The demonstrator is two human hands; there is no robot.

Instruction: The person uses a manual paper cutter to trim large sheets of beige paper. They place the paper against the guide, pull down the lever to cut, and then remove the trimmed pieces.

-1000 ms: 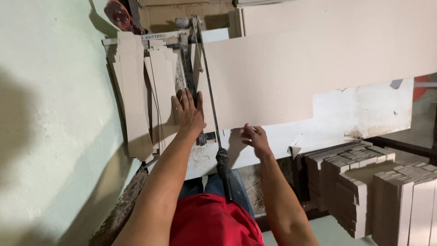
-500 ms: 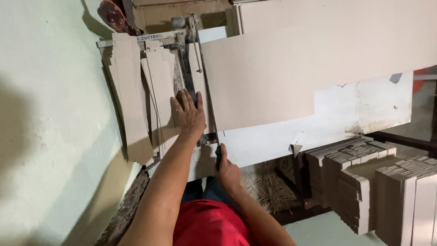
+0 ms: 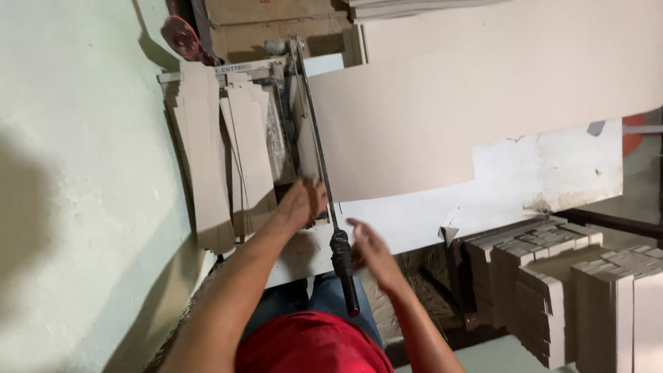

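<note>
Cardboard sheet (image 3: 442,110), large and pale brown, lies flat across the white table (image 3: 552,173) of a lever paper cutter, spreading away to the right of both hands, with its near edge running just above the right hand. The cutter's long thin blade arm (image 3: 314,117) runs along the sheet's left edge and ends in a black handle (image 3: 343,266) that hangs between the two hands. The left hand (image 3: 302,202) sits on the cutter bed just left of the blade arm, fingers curled and blurred; whether it grips anything cannot be told. The right hand (image 3: 371,249) is open, fingers spread, just right of the black handle and holding nothing; it looks slightly apart from the handle, though blur hides the exact gap.

Left of the left hand, cut cardboard strips (image 3: 207,159) lie in loose overlapping stacks, some hanging over the bed's near edge. Beyond them a pale green plastered wall (image 3: 76,173) takes up that whole side of the room. Far beyond the hands, at the head of the cutter, sits a red object (image 3: 179,31), with brown boxes behind it. Right of and below the right hand, bundles of folded cardboard pieces (image 3: 552,276) stand packed on end on the floor. The white table is stained and chipped near its right end. The person wears a red shirt (image 3: 311,345).
</note>
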